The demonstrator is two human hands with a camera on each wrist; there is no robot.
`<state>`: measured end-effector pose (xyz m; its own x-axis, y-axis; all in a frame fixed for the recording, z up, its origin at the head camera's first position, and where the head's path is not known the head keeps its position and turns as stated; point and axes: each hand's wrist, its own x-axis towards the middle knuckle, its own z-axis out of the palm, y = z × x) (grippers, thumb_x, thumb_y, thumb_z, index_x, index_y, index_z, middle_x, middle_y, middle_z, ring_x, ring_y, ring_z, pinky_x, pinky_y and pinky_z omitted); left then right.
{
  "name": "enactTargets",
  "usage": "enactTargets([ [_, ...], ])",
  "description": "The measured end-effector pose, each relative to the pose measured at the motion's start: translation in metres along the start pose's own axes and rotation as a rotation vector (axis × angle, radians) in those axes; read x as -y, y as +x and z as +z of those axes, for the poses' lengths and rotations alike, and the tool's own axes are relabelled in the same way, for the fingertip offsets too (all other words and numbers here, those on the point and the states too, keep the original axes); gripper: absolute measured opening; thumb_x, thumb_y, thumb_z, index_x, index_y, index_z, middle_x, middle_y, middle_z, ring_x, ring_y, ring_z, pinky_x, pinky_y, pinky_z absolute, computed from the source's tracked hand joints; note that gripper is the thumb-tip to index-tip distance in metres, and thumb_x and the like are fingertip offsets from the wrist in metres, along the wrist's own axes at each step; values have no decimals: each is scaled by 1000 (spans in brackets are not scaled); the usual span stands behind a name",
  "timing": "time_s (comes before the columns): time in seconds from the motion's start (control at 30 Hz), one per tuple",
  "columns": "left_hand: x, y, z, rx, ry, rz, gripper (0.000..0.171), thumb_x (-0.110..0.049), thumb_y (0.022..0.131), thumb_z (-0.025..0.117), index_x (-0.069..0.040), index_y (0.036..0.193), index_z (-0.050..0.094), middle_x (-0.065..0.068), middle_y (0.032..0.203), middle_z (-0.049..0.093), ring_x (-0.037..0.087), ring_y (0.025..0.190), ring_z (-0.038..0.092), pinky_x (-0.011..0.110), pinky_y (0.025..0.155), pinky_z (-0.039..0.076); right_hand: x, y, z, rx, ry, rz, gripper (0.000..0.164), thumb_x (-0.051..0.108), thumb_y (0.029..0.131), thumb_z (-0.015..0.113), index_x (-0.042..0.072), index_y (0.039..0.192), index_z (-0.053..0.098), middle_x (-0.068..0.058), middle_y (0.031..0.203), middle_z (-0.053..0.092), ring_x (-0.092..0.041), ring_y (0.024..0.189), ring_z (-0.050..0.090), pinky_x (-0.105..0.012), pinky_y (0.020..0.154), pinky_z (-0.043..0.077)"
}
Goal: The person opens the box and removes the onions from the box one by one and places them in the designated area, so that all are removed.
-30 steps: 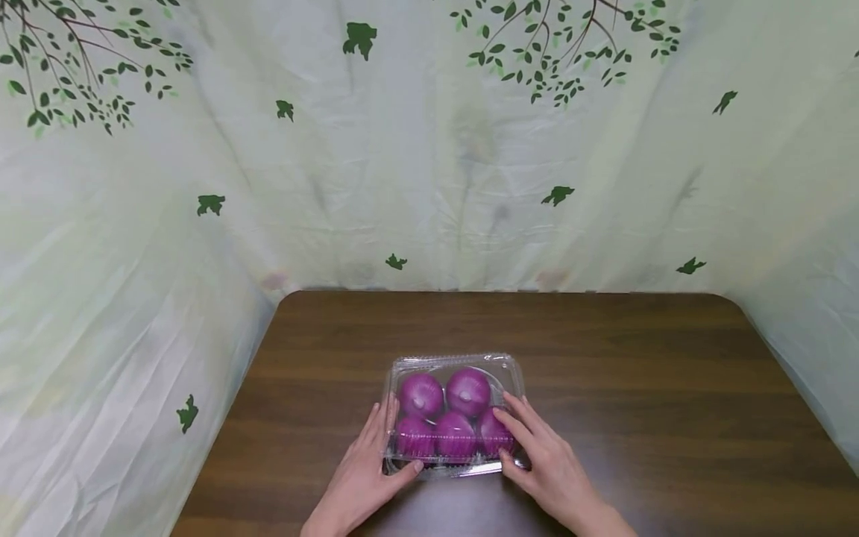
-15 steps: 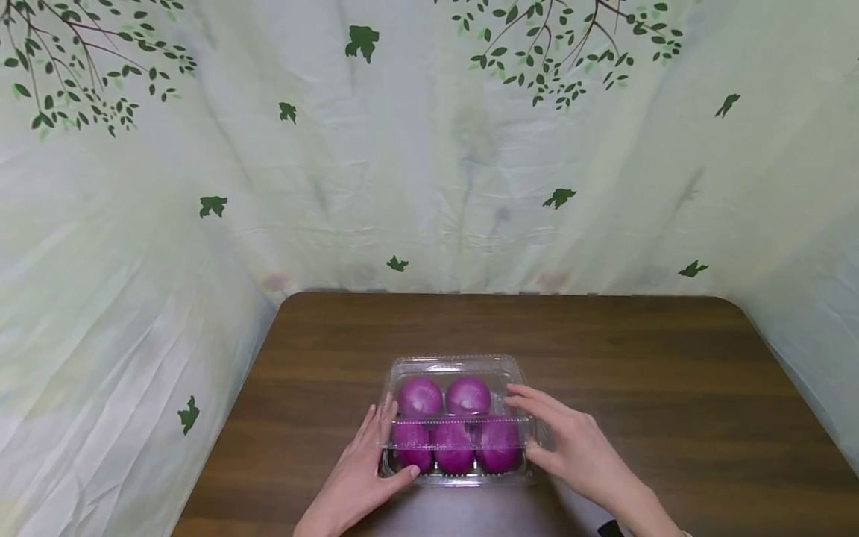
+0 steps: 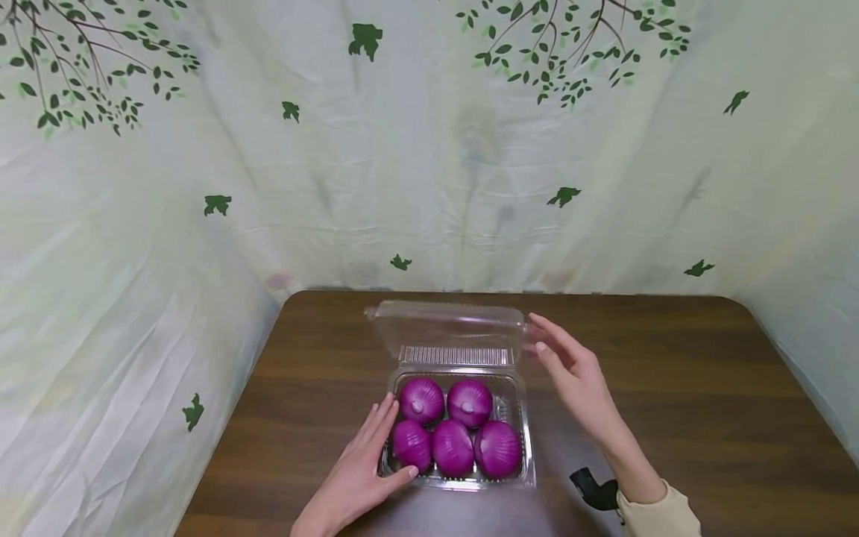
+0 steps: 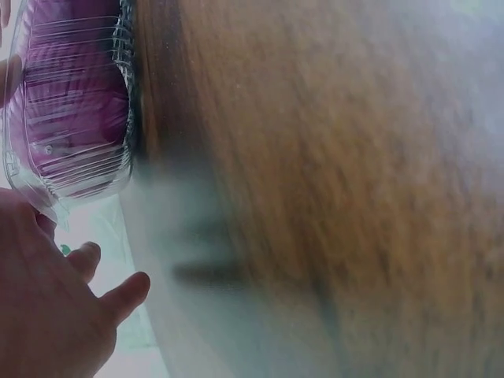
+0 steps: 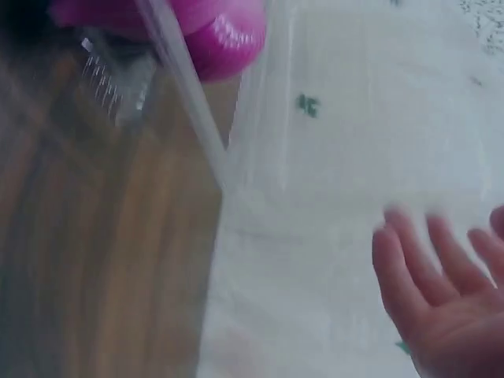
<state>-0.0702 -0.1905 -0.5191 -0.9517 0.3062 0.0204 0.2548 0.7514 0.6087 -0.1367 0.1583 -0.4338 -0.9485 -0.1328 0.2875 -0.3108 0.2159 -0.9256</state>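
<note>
A clear plastic clamshell box (image 3: 527,447) sits on the table with its lid (image 3: 450,328) swung up at the back. Several purple onions (image 3: 452,449) lie in the base, two behind and the others in front. My left hand (image 3: 365,462) rests along the box's left side, fingers straight, thumb at the front left corner. In the left wrist view the box's ribbed wall (image 4: 79,169) is right at that hand (image 4: 47,299). At the lid's right edge, my right hand (image 3: 570,373) has its fingers extended; the right wrist view shows the fingers (image 5: 392,272) apart, with nothing pinched.
The brown wooden table (image 3: 671,418) has rounded far corners. Behind and beside it hangs a pale curtain (image 3: 429,149) printed with leaves and branches. A black strap piece (image 3: 593,490) sits at my right wrist, by a cream sleeve (image 3: 661,514).
The lid has swung from lying over the onions up and back, uncovering them. My right hand has moved from the front right corner away to the back right. The left hand has stayed put.
</note>
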Motion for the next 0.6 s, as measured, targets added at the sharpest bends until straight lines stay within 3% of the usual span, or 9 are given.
enactTargets([
  [0.1,-1,0,1,-2,3,0,99,-65,82,66,-23,158,21,-10,163,12,28,148,13,66,107,26,-7,2,10,-17,-28,-35,50,3,102,49,16,150,41,-13,142,52,-31,126,52,-24,99,44],
  [0.2,-2,-1,2,2,-2,-9,99,-65,82,66,-23,159,20,-11,164,11,28,148,12,66,107,24,-15,1,19,24,-68,-18,62,2,101,49,18,157,26,-12,153,40,-32,136,41,-37,106,38],
  [0.33,-2,-1,1,10,-11,-28,99,-66,82,65,-25,159,17,-15,163,6,25,149,9,66,108,22,-30,-4,28,100,-100,72,77,8,101,54,21,160,6,-10,161,23,-34,144,25,-52,110,28],
  [0.6,-1,-3,2,1,-10,-30,100,-67,82,65,-25,159,18,-14,163,8,27,149,9,66,108,22,-49,-12,39,150,-238,253,89,23,98,61,18,159,-3,-9,163,14,-33,145,17,-55,113,18],
])
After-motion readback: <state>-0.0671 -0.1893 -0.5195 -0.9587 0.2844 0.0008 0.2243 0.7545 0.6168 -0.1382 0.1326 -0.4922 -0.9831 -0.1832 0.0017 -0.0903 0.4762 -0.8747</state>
